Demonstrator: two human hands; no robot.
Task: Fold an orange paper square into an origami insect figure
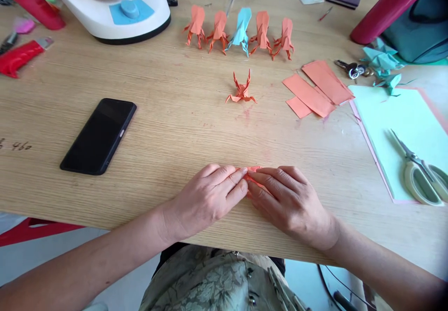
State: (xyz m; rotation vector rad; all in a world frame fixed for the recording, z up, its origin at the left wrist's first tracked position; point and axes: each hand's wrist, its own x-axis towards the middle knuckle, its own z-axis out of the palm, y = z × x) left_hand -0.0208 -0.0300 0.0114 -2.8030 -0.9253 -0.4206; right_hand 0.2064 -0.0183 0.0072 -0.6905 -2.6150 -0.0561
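Observation:
Near the table's front edge, an orange piece of folding paper lies under my fingers, mostly covered by them. My left hand presses its fingertips on the paper's left part. From the other side, my right hand has its fingers closed on the same paper, and the two hands nearly touch. Beyond them a small orange folded paper figure stands alone with two points up. Further back is a row of several folded figures, orange ones with one blue figure in the middle.
Orange paper strips lie right of the lone figure. Scissors rest on pale green paper sheets. To the left are a black phone and a red-handled cutter. A white appliance and a magenta bottle stand behind.

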